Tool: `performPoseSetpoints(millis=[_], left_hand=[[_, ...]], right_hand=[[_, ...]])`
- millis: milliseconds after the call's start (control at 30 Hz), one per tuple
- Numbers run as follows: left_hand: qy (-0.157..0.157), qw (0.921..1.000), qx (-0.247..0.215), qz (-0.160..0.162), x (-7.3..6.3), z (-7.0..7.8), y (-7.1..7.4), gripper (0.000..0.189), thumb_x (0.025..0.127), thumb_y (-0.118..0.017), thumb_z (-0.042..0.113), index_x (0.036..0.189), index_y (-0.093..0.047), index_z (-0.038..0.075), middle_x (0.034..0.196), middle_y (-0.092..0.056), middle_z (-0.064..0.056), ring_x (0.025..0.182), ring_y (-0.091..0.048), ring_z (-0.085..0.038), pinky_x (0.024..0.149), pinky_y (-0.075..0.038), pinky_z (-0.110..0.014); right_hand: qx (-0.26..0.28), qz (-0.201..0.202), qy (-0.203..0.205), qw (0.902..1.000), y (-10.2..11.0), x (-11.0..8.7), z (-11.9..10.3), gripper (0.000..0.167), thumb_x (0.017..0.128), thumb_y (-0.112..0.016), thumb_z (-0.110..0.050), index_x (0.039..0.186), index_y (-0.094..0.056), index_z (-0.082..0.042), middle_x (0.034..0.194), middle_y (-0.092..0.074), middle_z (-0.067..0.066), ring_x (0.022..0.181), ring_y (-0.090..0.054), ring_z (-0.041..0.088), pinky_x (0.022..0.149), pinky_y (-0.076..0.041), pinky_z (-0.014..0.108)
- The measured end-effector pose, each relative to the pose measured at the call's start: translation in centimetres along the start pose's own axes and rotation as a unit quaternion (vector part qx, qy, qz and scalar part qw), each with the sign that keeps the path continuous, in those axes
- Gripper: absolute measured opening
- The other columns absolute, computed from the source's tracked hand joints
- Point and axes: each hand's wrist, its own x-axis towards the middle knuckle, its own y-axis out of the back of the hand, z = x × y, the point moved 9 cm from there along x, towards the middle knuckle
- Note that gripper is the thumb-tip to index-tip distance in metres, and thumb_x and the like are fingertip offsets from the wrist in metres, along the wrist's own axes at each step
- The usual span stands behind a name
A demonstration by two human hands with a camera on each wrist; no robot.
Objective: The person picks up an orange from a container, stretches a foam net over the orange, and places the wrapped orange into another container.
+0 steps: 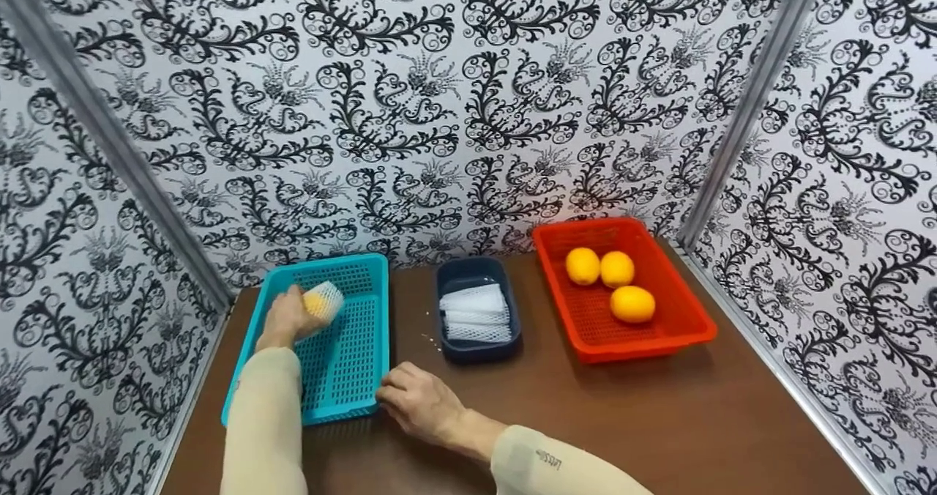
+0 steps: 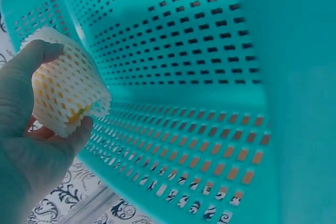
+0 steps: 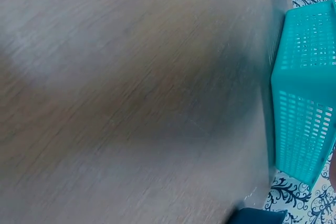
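Note:
An orange in a white foam net sleeve (image 2: pixel 68 85) is in my left hand (image 1: pixel 288 318), thumb on one side and fingers on the other. That hand is inside the teal basket (image 1: pixel 350 356), over its left-hand part. My right hand (image 1: pixel 421 401) rests beside the near right corner of the basket with fingers loosely curled; I cannot tell whether it touches the rim. In the right wrist view, the basket's side (image 3: pixel 304 114) shows, but no clear part of my right hand.
A dark blue bin (image 1: pixel 479 352) with a stack of white foam net sleeves (image 1: pixel 476 312) stands in the middle. Right of it, a red basket (image 1: pixel 670 337) holds three oranges (image 1: pixel 632 304). Patterned wall panels enclose the brown table (image 1: pixel 695 422); small white crumbs lie near the blue bin.

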Motion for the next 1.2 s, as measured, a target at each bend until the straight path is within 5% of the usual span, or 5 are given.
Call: performPoseSetpoints(millis=[233, 500, 933, 1200], left_hand=[[0.015, 0.9986, 0.013, -0.048, 0.1, 0.0, -1.9, 0.085, 0.093, -0.082, 0.018, 0.157, -0.035, -0.013, 0.147, -0.052, -0.043, 0.133, -0.059, -0.059, 0.113, -0.052, -0.074], [0.033, 0.9962, 0.035, -0.072, -0.7, 0.4, -2.4, 0.085, 0.095, -0.079, 0.012, 0.160, -0.030, -0.014, 0.144, -0.054, -0.044, 0.132, -0.061, -0.060, 0.112, -0.053, -0.073], [0.006, 0.9972, 0.050, -0.056, -1.5, 1.9, -0.7, 0.083, 0.099, -0.078, 0.011, 0.164, -0.034, -0.015, 0.150, -0.055, -0.045, 0.136, -0.060, -0.061, 0.112, -0.054, -0.073], [-0.023, 0.9961, 0.081, -0.028, -2.2, 3.3, 0.6, 0.085, 0.103, -0.075, 0.020, 0.165, -0.031, -0.018, 0.153, -0.053, -0.047, 0.140, -0.058, -0.062, 0.116, -0.051, -0.073]], right_hand=[[-0.009, 0.008, 0.009, 0.9999, 0.1, 0.0, 0.2, 0.004, 0.097, -0.085, -0.017, 0.101, -0.083, -0.017, 0.104, -0.076, -0.005, 0.099, -0.071, 0.012, 0.092, -0.061, 0.020], [0.000, -0.010, 0.000, 1.0000, -0.1, 0.2, 0.2, 0.007, 0.096, -0.086, -0.016, 0.102, -0.085, -0.018, 0.104, -0.077, -0.005, 0.098, -0.071, 0.013, 0.089, -0.061, 0.020], [-0.014, -0.029, -0.011, 0.9994, 0.4, 0.3, 0.4, 0.006, 0.096, -0.087, -0.020, 0.102, -0.084, -0.019, 0.106, -0.077, -0.006, 0.101, -0.072, 0.012, 0.092, -0.061, 0.019], [0.019, -0.125, -0.037, 0.9912, 0.3, 0.6, 0.9, 0.017, 0.100, -0.084, -0.029, 0.115, -0.084, -0.022, 0.118, -0.079, -0.004, 0.109, -0.073, 0.013, 0.097, -0.062, 0.020]])
